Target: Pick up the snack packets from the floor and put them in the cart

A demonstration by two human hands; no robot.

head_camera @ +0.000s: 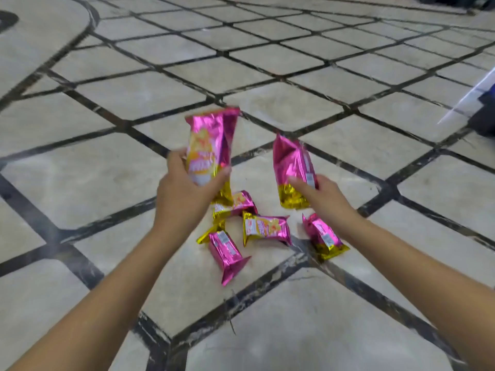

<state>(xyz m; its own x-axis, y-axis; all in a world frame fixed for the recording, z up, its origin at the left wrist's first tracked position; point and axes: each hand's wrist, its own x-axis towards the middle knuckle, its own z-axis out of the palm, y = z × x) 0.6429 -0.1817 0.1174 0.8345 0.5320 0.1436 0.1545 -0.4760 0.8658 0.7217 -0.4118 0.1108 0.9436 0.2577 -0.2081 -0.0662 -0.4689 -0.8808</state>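
A pink-and-gold foil packet (211, 145) is being gripped upright in the left hand (184, 188), with the fingers curled round its lower half. A second packet (292, 167) is being held, tilted, in the right hand (318, 194). A cluster of four packets (265, 228), crinkled and pillow-shaped, is lying just below and between both hands on the glossy tiled floor (134, 183).

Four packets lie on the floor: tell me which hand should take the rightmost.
Right. The right hand is nearest the rightmost pink-and-gold foil snack packet; the left hand, gripping its own packet, sits across the other floor packets. The right already grips another packet, so grasping may be awkward.
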